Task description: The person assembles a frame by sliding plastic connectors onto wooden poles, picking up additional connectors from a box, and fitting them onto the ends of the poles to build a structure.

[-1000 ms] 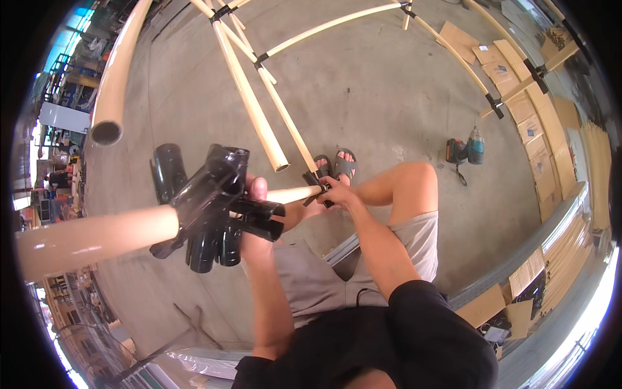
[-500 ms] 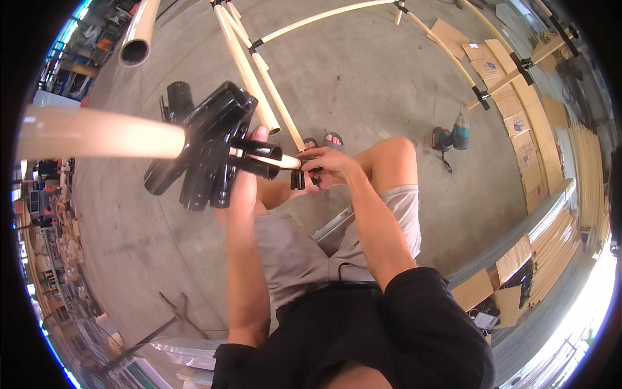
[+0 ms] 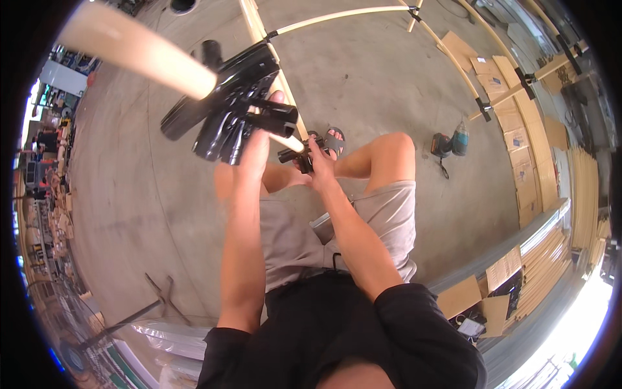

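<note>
A cream-coated pipe (image 3: 162, 61) slants up toward the upper left, its upper end blurred and close to the camera. Around it sits a bunch of black pipe joints (image 3: 233, 107). My left hand (image 3: 257, 146) is closed on this bunch from beneath and behind, thumb showing beside it; most of its fingers are hidden. Below, a short stretch of pipe leads to a smaller black pipe joint (image 3: 303, 159) at its lower end. The fingers of my right hand (image 3: 322, 161) are wrapped round that joint, between my knees.
A cream pipe frame (image 3: 343, 16) with black joints stands ahead. A cordless drill (image 3: 450, 142) rests on the floor to the right, near flattened cardboard (image 3: 518, 152). Stacked pipes (image 3: 541, 275) and an open carton (image 3: 460, 301) lie at the lower right. A dark metal stand (image 3: 162, 298) is lower left.
The pipe has tipped, its upper end rising in view, and the bunch of joints has moved right and up. My right hand has turned with the lower joint, shifting slightly left.
</note>
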The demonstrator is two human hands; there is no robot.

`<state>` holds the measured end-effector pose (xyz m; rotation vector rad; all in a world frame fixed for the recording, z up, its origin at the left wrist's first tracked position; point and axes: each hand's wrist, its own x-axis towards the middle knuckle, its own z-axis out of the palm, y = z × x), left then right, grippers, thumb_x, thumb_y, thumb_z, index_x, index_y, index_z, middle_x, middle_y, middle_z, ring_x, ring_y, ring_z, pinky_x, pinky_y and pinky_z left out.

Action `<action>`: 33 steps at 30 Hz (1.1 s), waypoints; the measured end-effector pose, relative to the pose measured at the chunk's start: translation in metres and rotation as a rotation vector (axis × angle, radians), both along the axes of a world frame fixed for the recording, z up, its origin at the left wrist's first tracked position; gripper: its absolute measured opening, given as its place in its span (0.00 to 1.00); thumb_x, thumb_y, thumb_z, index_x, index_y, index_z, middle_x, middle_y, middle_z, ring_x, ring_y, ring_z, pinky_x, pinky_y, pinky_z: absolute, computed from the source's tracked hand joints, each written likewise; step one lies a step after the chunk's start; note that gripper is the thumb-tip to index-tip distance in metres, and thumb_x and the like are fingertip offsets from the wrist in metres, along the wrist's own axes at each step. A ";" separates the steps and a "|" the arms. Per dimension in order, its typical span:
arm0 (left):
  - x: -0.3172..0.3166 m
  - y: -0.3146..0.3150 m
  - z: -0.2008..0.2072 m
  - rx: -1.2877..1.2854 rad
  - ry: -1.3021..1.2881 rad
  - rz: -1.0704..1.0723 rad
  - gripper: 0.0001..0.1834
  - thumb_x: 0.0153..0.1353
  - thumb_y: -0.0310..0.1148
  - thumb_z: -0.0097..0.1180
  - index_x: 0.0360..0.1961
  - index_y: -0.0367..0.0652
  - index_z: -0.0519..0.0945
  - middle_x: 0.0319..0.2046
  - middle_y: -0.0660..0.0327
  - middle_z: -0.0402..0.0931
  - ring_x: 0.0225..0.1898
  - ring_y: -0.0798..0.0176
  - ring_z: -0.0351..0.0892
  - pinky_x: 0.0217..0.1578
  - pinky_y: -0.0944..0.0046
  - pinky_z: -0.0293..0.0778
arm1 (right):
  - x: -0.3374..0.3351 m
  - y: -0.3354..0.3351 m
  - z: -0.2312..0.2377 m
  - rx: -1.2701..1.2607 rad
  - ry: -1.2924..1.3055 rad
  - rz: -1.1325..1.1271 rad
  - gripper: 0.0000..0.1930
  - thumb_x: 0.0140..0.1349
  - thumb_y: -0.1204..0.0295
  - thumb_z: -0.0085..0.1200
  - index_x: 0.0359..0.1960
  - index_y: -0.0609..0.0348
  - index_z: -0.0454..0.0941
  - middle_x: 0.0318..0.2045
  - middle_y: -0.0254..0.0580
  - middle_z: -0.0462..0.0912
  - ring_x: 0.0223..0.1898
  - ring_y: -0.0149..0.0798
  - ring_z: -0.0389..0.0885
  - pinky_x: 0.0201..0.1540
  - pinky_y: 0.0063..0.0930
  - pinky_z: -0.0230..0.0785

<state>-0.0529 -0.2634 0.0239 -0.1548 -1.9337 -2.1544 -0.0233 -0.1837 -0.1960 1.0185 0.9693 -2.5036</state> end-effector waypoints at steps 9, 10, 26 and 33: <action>-0.013 -0.031 -0.030 -0.110 0.052 -0.218 0.13 0.61 0.33 0.64 0.46 0.43 0.82 0.33 0.62 0.82 0.35 0.68 0.81 0.37 0.66 0.75 | -0.002 0.006 0.005 -0.190 0.048 0.145 0.18 0.64 0.50 0.59 0.41 0.49 0.78 0.30 0.37 0.84 0.24 0.37 0.81 0.17 0.25 0.63; -0.010 -0.034 -0.030 -0.128 0.112 -0.190 0.13 0.59 0.32 0.65 0.45 0.43 0.82 0.33 0.60 0.82 0.35 0.66 0.82 0.38 0.64 0.76 | 0.001 0.008 0.007 -0.137 0.074 0.218 0.18 0.64 0.49 0.59 0.41 0.49 0.78 0.30 0.36 0.84 0.25 0.34 0.81 0.18 0.23 0.62; 0.004 0.035 -0.002 0.089 0.244 0.454 0.11 0.54 0.32 0.59 0.32 0.38 0.71 0.22 0.51 0.74 0.25 0.46 0.77 0.27 0.52 0.71 | 0.003 0.066 0.046 0.159 0.356 0.567 0.31 0.60 0.67 0.65 0.65 0.53 0.69 0.42 0.36 0.78 0.27 0.26 0.66 0.27 0.19 0.58; 0.018 0.032 -0.007 -0.032 0.241 0.464 0.19 0.51 0.30 0.57 0.43 0.29 0.75 0.25 0.56 0.71 0.26 0.57 0.74 0.29 0.61 0.68 | 0.005 0.050 0.055 0.257 0.304 0.517 0.34 0.59 0.69 0.66 0.66 0.55 0.67 0.44 0.34 0.78 0.24 0.24 0.64 0.24 0.17 0.57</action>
